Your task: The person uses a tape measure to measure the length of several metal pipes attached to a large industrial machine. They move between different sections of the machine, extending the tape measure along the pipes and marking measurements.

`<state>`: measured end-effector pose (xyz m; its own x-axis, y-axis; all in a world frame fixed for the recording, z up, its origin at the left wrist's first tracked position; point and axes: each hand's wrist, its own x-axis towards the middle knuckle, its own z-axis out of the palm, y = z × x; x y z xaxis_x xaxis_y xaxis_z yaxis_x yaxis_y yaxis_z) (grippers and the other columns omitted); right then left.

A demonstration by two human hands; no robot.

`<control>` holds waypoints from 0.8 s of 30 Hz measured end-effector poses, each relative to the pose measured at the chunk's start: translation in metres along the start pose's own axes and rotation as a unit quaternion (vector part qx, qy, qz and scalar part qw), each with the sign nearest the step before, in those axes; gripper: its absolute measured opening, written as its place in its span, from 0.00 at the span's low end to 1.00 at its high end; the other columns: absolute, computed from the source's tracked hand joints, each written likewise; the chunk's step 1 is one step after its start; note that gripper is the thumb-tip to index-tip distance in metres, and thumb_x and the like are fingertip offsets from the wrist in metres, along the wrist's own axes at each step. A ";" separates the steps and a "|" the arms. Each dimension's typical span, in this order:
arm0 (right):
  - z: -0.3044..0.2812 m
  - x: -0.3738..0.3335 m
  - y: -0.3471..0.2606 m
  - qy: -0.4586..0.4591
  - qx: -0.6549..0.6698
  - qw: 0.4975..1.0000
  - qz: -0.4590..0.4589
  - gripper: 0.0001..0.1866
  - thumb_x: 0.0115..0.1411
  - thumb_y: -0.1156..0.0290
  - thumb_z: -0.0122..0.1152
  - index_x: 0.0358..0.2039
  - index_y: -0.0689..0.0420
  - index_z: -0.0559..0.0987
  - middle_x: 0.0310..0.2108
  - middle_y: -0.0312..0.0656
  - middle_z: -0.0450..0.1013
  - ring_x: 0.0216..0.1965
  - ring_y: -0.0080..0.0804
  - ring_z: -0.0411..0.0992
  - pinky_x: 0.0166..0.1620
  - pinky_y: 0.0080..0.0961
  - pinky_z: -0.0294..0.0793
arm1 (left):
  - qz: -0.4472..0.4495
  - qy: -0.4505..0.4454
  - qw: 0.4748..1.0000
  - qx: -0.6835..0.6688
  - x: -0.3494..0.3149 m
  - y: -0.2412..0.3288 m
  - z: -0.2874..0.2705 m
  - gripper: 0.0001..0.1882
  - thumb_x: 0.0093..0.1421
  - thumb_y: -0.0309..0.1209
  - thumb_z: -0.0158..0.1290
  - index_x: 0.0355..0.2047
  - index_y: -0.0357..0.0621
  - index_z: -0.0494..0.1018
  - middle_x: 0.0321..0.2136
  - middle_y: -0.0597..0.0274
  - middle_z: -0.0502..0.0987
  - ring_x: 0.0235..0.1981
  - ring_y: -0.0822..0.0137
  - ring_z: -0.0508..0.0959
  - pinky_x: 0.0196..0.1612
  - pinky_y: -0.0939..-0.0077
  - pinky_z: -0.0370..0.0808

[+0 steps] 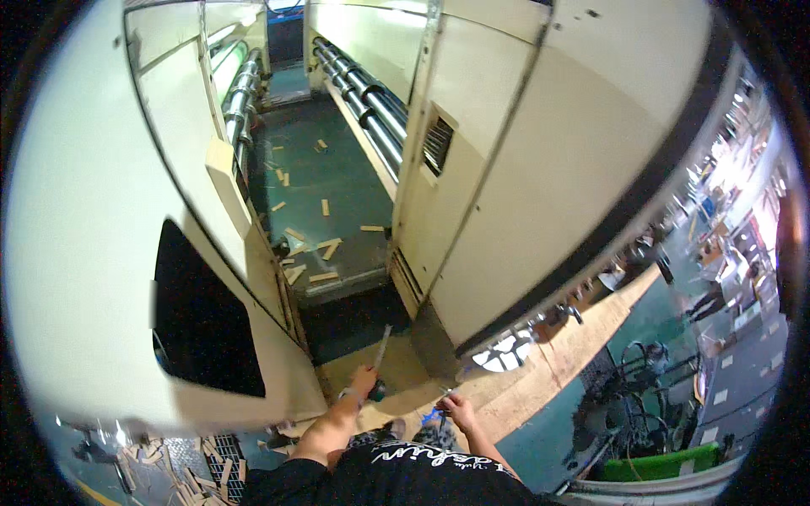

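Observation:
My left hand [364, 381] is closed round a thin pale strip [382, 347] that sticks up and away from me. Against the same hand's right side sits a small dark green rounded body [378, 391]; whether the two are one tool is too small to tell. My right hand [459, 408], fingers pinched together, has the slim end of a small pale thing [445, 390] showing at its fingertips. Something blue [432, 417] lies close beside that hand, over my trousers. Both hands are above a light wooden board surface [498, 405] in front of a machine.
Tall cream machine panels [515, 169] stand left and right of a gap. Metal rollers [363, 101] run along its sides. Several wood strips [325, 207] litter the green floor inside. More scraps [190, 481] lie lower left. Black hoses [645, 379] are at the right.

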<state>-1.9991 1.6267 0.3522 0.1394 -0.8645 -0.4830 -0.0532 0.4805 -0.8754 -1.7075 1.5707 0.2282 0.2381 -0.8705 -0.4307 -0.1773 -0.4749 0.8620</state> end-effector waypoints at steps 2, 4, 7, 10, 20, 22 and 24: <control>0.035 0.017 -0.078 -0.018 -0.121 0.992 -0.018 0.12 0.58 0.67 0.49 0.28 0.64 0.73 0.26 0.41 0.73 0.28 0.27 0.71 0.33 0.22 0.70 | 0.051 0.015 0.997 0.048 0.036 0.082 0.000 0.13 0.53 0.35 0.47 0.25 0.36 0.73 0.22 0.51 0.75 0.25 0.58 0.74 0.29 0.67 0.68; 0.050 0.084 -0.090 -0.031 -0.293 0.940 -0.170 0.10 0.57 0.68 0.49 0.28 0.62 0.73 0.22 0.42 0.70 0.26 0.27 0.70 0.29 0.25 0.67 | 0.030 -0.031 0.999 0.006 0.093 0.115 -0.015 0.13 0.54 0.35 0.47 0.24 0.37 0.74 0.21 0.53 0.75 0.24 0.59 0.74 0.30 0.67 0.69; 0.086 0.156 -0.154 -0.114 -0.240 0.954 -0.140 0.10 0.56 0.67 0.50 0.31 0.62 0.72 0.24 0.45 0.70 0.26 0.33 0.70 0.31 0.27 0.67 | 0.004 -0.040 0.999 -0.012 0.194 0.145 -0.046 0.13 0.55 0.35 0.47 0.24 0.38 0.74 0.22 0.52 0.75 0.26 0.59 0.74 0.31 0.66 0.69; 0.109 0.253 -0.186 -0.117 -0.253 0.952 -0.129 0.11 0.56 0.67 0.51 0.33 0.63 0.72 0.26 0.49 0.70 0.26 0.39 0.69 0.32 0.31 0.67 | -0.064 -0.031 0.994 0.077 0.273 0.191 -0.063 0.14 0.55 0.37 0.46 0.25 0.38 0.74 0.24 0.50 0.75 0.28 0.57 0.74 0.32 0.64 0.69; 0.220 0.459 -0.397 -0.065 -0.319 0.923 -0.206 0.12 0.58 0.63 0.48 0.34 0.61 0.68 0.24 0.50 0.68 0.26 0.44 0.68 0.30 0.32 0.65 | -0.081 0.079 0.955 0.275 0.473 0.262 -0.232 0.14 0.54 0.36 0.46 0.31 0.37 0.74 0.26 0.48 0.75 0.28 0.52 0.76 0.32 0.60 0.72; 0.246 0.509 -0.417 -0.078 -0.290 0.931 -0.208 0.11 0.58 0.65 0.48 0.34 0.61 0.68 0.23 0.46 0.68 0.25 0.40 0.68 0.29 0.31 0.65 | -0.252 0.059 0.950 0.174 0.532 0.256 -0.275 0.15 0.54 0.36 0.46 0.33 0.37 0.73 0.28 0.48 0.76 0.32 0.50 0.75 0.35 0.60 0.71; 0.269 0.564 -0.428 -0.064 -0.267 0.940 -0.205 0.10 0.58 0.67 0.47 0.35 0.61 0.68 0.23 0.45 0.68 0.25 0.37 0.68 0.30 0.30 0.65 | -0.143 0.140 0.956 0.216 0.579 0.257 -0.301 0.15 0.55 0.35 0.46 0.33 0.36 0.74 0.31 0.46 0.75 0.34 0.51 0.74 0.38 0.60 0.70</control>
<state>-1.6319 0.9728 0.4602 0.3717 -0.9197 -0.1267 -0.4523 -0.0603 -0.8898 -1.3279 0.9836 0.2809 0.5708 -0.6574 -0.4919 -0.4307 -0.7498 0.5023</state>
